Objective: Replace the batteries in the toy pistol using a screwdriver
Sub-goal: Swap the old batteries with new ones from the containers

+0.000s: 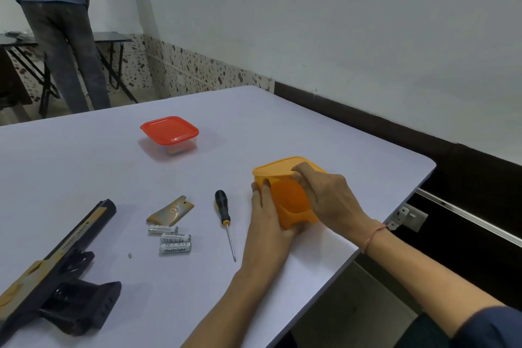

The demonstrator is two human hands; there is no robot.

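Meanwhile, both hands hold an orange container (pixel 291 200) tilted on the bench (pixel 84 167): the left hand (pixel 271 217) grips its near side, and the right hand (pixel 327 198) has its grip clamped on the lid edge. At nine o'clock from it lies the screwdriver (pixel 224 219). Further toward nine rest three batteries (pixel 172 239) just beside the battery cover (pixel 171 210). The toy pistol (pixel 56 271) lies at the bench's eight o'clock edge, and a red-lidded box (pixel 169 134) sits well apart at eleven.
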